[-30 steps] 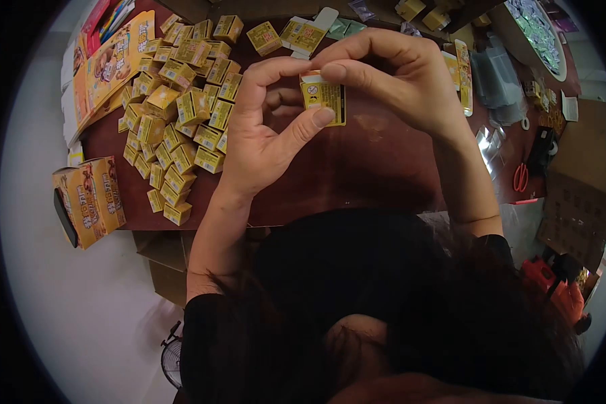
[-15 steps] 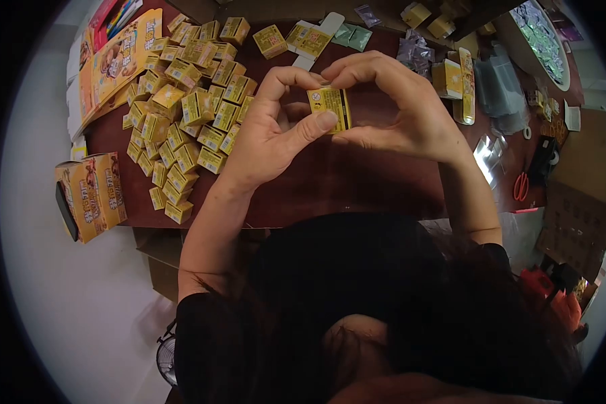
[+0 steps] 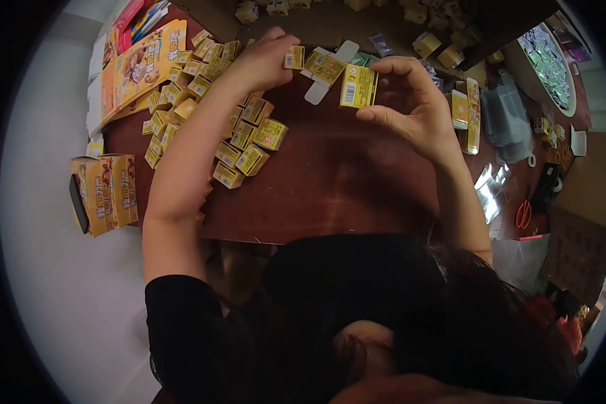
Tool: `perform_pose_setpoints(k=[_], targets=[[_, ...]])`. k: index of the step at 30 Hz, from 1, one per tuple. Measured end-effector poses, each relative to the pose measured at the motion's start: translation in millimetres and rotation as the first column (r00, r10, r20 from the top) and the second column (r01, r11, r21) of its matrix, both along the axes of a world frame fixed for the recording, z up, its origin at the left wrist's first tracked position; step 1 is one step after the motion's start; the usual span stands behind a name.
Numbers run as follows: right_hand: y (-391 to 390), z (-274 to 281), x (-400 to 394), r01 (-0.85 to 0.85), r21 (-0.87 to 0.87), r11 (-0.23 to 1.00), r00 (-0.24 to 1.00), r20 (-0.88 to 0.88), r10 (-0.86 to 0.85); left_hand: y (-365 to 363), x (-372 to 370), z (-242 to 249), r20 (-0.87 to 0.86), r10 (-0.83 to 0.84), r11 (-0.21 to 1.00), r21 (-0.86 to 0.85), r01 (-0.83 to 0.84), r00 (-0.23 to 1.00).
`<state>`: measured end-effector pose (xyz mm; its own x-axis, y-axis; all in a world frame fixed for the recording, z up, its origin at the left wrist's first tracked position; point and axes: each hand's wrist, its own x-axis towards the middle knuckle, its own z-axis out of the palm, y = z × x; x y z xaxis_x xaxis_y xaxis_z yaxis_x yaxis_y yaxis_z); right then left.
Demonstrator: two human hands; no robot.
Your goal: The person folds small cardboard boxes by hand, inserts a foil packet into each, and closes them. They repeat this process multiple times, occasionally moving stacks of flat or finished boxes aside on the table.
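My right hand (image 3: 417, 108) holds a small yellow carton (image 3: 358, 87) between thumb and fingertips, its barcode side facing up. My left hand (image 3: 269, 62) reaches to the back of the table, closed around another small yellow carton (image 3: 294, 58); most of its fingers are hidden. Just right of that hand lies an unfolded yellow carton (image 3: 325, 69) with white flaps spread. Below and left of my left forearm spreads a pile of small yellow cartons (image 3: 252, 160), partly covered by the arm.
Orange printed sheets (image 3: 141, 64) lie at the back left, above an orange display box (image 3: 108, 192). At right are clear plastic bags (image 3: 506, 128), red-handled scissors (image 3: 523, 214) and a tub of shiny sachets (image 3: 547, 71). A large cardboard box (image 3: 330, 27) stands at the back.
My left hand has let go of the carton both hands held and moved up and left to another one. My right hand keeps the first carton, turned barcode up. The view has shifted slightly.
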<state>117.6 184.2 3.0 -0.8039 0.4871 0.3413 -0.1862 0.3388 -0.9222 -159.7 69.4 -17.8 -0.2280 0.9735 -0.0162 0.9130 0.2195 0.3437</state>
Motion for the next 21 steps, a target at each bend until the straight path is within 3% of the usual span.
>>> perform_pose_setpoints(k=[1, 2, 5, 7, 9, 10, 12, 16, 18, 20, 21], targets=[[5.0, -6.9, -0.1, -0.004, -0.17, 0.985, 0.999, 0.043, 0.012, -7.4, 1.0, 11.0, 0.003, -0.006, 1.0, -0.006, 0.006, 1.0], [11.6, -15.4, -4.5, -0.002, -0.178, 0.984, 0.999, 0.048, 0.011, -16.4, 2.3, 23.1, 0.027, -0.019, 1.0, 0.009, 0.019, 0.999], [30.7, -43.3, -36.2, -0.004, 0.148, 0.989, 0.988, 0.155, -0.02, -33.8, 4.4, 32.6, 0.063, 0.001, 1.0, -0.028, 0.001, 0.998], [21.7, -51.7, -63.8, -0.045, 0.172, 0.984, 0.985, 0.173, 0.015, -40.4, -0.3, 29.5, 0.064, 0.03, 0.997, -0.075, -0.025, 0.997], [11.8, -59.2, -89.5, -0.08, 0.196, 0.977, 0.981, 0.189, 0.042, -46.8, -6.1, 17.0, -0.202, -0.028, 1.0, -0.006, 0.027, 0.979], [7.6, -63.2, -100.6, -0.109, 0.259, 0.96, 0.969, 0.244, 0.045, -46.8, -7.0, 19.8, -0.203, -0.03, 1.0, -0.008, 0.029, 0.979], [-0.3, -65.4, -116.3, -0.14, 0.318, 0.938, 0.952, 0.304, 0.039, -47.1, -6.8, 24.0, -0.395, -0.083, 0.992, -0.121, 0.037, 0.915], [-11.7, -66.5, -127.4, -0.2, 0.338, 0.92, 0.924, 0.377, 0.063, -45.7, -8.8, 21.1, -0.366, -0.069, 0.987, -0.158, 0.011, 0.928], [-1.4, -68.0, -123.0, -0.182, 0.358, 0.916, 0.93, 0.364, 0.042, -43.8, -10.5, 23.4, -0.362, 0.038, 0.999, 0.024, -0.031, 0.931], [16.4, -67.4, -119.7, 0.009, 0.647, 0.763, 0.949, 0.236, -0.211, -40.1, -10.3, 30.2, -0.372, 0.062, 0.998, 0.047, -0.048, 0.926], [15.6, -64.3, -118.2, 0.004, 0.645, 0.764, 0.947, 0.244, -0.21, -39.0, -7.7, 33.2, -0.342, 0.103, 0.992, 0.104, -0.072, 0.934]])
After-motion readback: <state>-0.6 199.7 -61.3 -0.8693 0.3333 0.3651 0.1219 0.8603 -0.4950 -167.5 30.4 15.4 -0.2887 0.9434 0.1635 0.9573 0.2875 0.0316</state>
